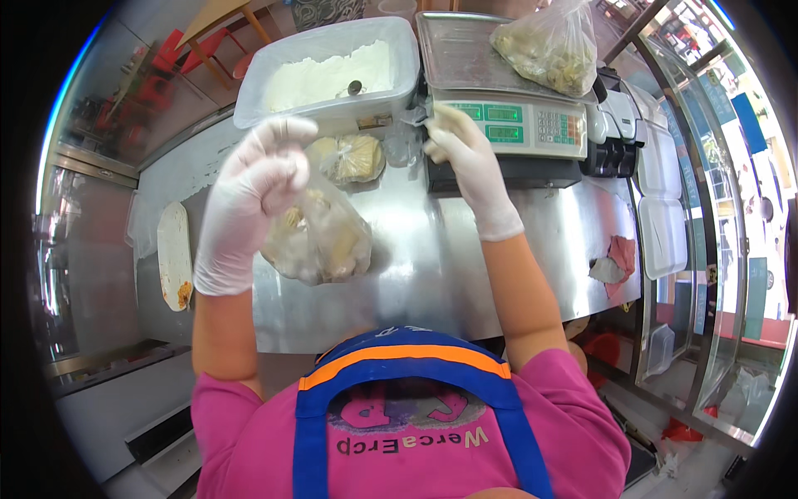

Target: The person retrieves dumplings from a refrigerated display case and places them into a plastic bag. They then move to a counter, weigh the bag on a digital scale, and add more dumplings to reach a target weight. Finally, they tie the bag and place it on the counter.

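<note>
My left hand [262, 181], in a white glove, is curled around the gathered neck of a clear plastic bag [321, 246]. Pale, lumpy food fills this bag, which hangs below the fingers over the steel table. My right hand [461, 156], gloved as well, has its fingertips pinched on a piece of thin clear plastic [414, 116] at the left side of the scale. Below that piece hangs more crumpled clear plastic [402, 146]. Behind the held bag lies another wrapped packet [349, 157] of yellowish food.
A translucent tub [324, 115] of white powder stands at the back, beside a digital scale [517, 128] bearing a filled plastic bag [552, 53]. A stained white tray [174, 256] is on the left. On the steel table [424, 268], a pink cloth [620, 265] lies right, near white foam boxes [662, 237].
</note>
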The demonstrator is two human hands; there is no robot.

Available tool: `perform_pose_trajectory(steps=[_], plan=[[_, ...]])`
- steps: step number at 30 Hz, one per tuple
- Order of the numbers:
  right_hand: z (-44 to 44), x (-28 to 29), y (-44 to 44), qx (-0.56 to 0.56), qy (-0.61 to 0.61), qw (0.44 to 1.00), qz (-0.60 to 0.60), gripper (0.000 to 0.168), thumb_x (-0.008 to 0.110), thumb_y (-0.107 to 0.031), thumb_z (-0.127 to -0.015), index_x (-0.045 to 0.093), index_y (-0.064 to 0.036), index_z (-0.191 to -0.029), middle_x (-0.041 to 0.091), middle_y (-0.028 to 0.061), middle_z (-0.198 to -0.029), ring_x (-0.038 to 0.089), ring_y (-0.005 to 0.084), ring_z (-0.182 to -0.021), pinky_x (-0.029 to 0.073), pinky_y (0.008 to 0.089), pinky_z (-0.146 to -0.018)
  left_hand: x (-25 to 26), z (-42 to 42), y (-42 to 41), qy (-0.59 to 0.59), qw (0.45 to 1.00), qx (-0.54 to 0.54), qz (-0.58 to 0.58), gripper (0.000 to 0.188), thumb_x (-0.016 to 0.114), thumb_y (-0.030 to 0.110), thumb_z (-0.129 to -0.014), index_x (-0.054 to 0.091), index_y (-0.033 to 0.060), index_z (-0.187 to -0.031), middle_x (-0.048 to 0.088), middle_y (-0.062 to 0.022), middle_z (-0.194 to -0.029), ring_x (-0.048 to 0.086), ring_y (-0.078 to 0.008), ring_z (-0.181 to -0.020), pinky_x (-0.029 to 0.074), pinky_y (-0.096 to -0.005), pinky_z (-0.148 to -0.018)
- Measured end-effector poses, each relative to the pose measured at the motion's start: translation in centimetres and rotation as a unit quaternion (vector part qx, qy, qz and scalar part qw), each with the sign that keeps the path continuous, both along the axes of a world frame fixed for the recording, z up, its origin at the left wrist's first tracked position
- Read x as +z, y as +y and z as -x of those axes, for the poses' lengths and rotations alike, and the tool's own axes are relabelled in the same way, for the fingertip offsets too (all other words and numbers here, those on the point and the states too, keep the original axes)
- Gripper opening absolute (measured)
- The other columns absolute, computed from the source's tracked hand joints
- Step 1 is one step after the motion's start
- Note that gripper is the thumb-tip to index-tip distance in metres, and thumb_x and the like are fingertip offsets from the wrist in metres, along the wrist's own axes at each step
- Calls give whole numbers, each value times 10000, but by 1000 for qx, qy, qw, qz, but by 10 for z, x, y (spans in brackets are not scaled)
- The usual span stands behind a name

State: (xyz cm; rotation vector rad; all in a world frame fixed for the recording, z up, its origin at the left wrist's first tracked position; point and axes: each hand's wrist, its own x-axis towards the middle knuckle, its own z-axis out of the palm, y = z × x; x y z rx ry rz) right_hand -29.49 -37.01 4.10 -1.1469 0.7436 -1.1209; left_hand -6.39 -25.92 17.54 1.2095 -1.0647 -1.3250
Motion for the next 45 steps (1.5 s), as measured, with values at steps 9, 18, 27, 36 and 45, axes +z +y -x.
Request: perform_pose_trajectory(steps=[9, 18, 27, 36, 45], plan=[[197, -59, 133, -207, -12, 966, -157, 330, 534, -75, -873, 549, 15, -1189, 598, 72, -1022, 549, 126, -819, 433, 253, -757, 100, 78, -143, -56, 980, -55, 184, 142, 571, 177, -821, 579, 37, -839, 467, 24, -633, 330, -25, -442, 268, -180, -402], [222, -68, 163, -239, -61, 958, -148, 308, 533, -65, -871, 560, 7, -1169, 592, 67, -1009, 545, 125, -794, 427, 257, -727, 82, 144, -297, -316, 934, -11, 166, 157, 526, 246, -824, 586, 107, -782, 487, 10, -610, 437, -122, -529, 349, -274, -500], [215, -74, 156, -235, -25, 956, -176, 295, 518, -59, -877, 560, 26, -1157, 600, 77, -1009, 545, 126, -794, 428, 257, -724, 63, 139, -359, -569, 764, -93, 291, 231, 500, 253, -844, 594, 76, -958, 570, -78, -780, 556, -199, -749, 456, -303, -735], [207, -68, 138, -231, 2, 957, -178, 282, 529, -78, -881, 569, 24, -1141, 602, 71, -991, 547, 123, -800, 426, 255, -727, 58, 81, -199, -492, 798, -8, 347, 471, 558, 214, -867, 461, 38, -1294, 558, -138, -1186, 546, -211, -1044, 437, -312, -880], [183, -68, 131, -158, 22, 973, -165, 271, 531, -83, -889, 577, 27, -1132, 605, 74, -989, 554, 117, -792, 432, 243, -732, -152, -63, 55, -564, 757, 269, 192, 507, 597, 19, -811, 443, 30, -1294, 452, -134, -1274, 444, -262, -1188, 343, -355, -1019]])
